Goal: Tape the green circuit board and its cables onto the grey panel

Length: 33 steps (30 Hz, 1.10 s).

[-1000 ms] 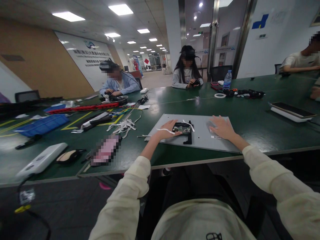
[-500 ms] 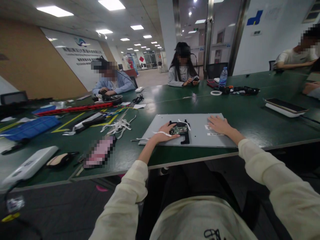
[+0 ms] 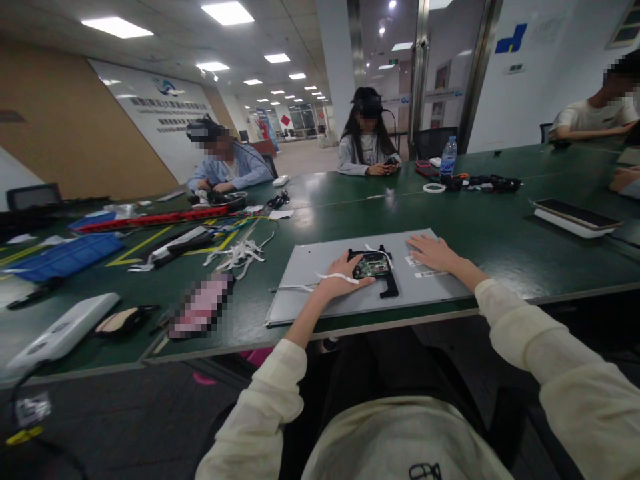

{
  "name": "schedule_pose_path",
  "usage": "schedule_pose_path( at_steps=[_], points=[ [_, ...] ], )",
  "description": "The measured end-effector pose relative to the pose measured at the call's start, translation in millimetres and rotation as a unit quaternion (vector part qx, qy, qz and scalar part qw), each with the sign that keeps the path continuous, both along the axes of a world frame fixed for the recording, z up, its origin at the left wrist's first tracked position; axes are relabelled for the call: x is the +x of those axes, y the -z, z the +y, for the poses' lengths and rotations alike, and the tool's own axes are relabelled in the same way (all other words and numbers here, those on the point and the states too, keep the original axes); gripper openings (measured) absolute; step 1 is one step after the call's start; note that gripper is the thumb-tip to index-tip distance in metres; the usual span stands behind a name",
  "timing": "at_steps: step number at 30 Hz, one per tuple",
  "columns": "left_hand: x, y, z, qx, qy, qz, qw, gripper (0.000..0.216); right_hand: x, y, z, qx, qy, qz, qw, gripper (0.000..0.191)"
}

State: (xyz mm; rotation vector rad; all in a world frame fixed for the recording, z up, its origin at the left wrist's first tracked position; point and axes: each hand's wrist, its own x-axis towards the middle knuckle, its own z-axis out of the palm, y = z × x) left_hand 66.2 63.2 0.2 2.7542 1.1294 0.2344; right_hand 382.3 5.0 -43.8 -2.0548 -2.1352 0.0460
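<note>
A flat grey panel (image 3: 300, 280) with white stickers lies skewed at the table's near edge. On it rests a green circuit board (image 3: 371, 266) in a black bracket (image 3: 390, 283). My left hand (image 3: 343, 279) is at the board's left end, fingers on its far side and thumb along its near side, holding it. A white flat strip (image 3: 336, 275) runs over the back of that hand, and another crosses the bracket's far side. My right hand (image 3: 433, 253) lies flat, fingers spread, on the panel's right part beside the stickers.
Left of the panel are a heap of white strips (image 3: 241, 255), a blurred pink item (image 3: 203, 307), a white device (image 3: 65, 330) and a blue tray (image 3: 70, 257). A phone on a white box (image 3: 575, 217) sits right. Several people sit around the table (image 3: 330, 207).
The panel has turned, its near left corner coming toward me and its far right corner shifting left. My left hand and the circuit board with its bracket have moved right across it.
</note>
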Motion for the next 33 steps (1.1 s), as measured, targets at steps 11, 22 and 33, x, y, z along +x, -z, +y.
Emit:
schedule_pose_path(
  at_steps=[11,22,33],
  points=[
    [-1,-2.1,-12,0.007,-0.024,-0.005,1.0,0.087,-2,3.8,2,0.012,0.004,0.017,1.0,0.06],
    [-3,0.9,-13,0.008,-0.032,-0.021,0.999,0.087,-6,-0.2,-1,0.015,0.014,0.022,1.0,0.06],
    [-4,9.5,-5,0.027,-0.037,-0.024,0.999,0.084,-11,-5.5,-4,0.01,0.015,0.027,0.999,0.06]
  ],
)
